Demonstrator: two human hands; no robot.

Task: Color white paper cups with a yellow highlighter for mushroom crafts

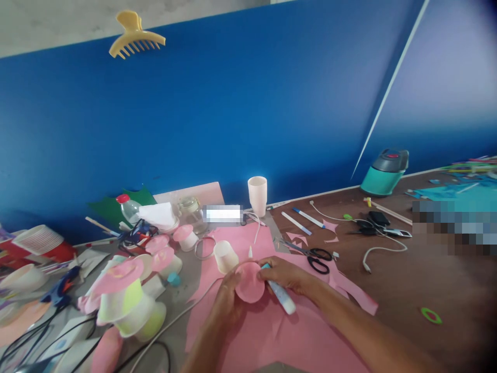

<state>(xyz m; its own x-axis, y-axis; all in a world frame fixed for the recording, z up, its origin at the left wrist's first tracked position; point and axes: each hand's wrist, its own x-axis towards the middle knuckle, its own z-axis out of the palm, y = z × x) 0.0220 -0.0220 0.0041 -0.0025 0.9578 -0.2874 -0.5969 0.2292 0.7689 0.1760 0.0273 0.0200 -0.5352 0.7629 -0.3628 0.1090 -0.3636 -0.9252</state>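
Note:
My left hand (229, 295) is closed on the left edge of a pink paper circle (250, 285), which faces up toward me. My right hand (285, 274) is closed around the upper end of a white and pale blue glue tube (282, 298); its fingers also touch the circle's right edge. Whether anything sits beneath the circle is hidden. A small white cone-shaped tip (250, 252) stands just beyond the circle. Close to my left hand, a white paper cup (225, 257) rests tilted on pink paper (295, 331).
Black-handled scissors (319, 260) and pink scraps lie right of my hands. Further back stand a tall white cup (258, 196) and a glass jar (191, 213). Pink-topped cups (185, 237), a blue glue gun (62, 285) and cables crowd the left. A teal container (384, 173) stands back right.

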